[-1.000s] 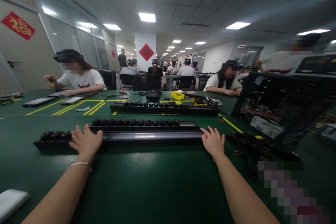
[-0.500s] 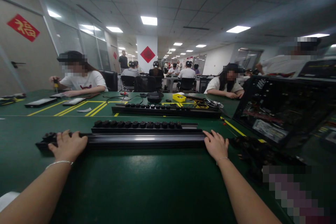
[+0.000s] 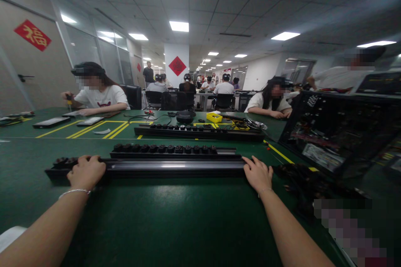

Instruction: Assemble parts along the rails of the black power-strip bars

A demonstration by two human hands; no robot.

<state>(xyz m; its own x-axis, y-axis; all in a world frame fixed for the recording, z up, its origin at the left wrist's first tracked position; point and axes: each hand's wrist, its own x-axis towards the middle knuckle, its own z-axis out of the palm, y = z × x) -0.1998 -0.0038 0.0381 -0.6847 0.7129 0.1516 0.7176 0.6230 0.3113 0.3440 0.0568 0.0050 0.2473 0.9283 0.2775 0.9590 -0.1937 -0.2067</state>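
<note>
A long black metal rail (image 3: 175, 166) with a shiny top lies crosswise in front of me on the green table. My left hand (image 3: 87, 172) is curled over its left part, where a few black blocks (image 3: 64, 162) show beyond the fingers. At the other end, my right hand (image 3: 258, 172) grips the rail with its fingers over the top edge. Just behind it is a shorter black rail (image 3: 131, 155) that carries a row of black, socket-like blocks (image 3: 161, 149). The undersides of both hands are hidden.
Farther back lies another black rail (image 3: 200, 132) with blocks, near a yellow tray (image 3: 214, 117) and a black case (image 3: 184, 117). On the right stand an open computer case (image 3: 332, 133) and a dark heap of parts (image 3: 313, 181). Co-workers sit across the table; one holds a screwdriver (image 3: 69, 101).
My left hand has slid slightly right along the rail and its fingers have drawn closer together. My right hand stays at the right end. The view has shifted a little.
</note>
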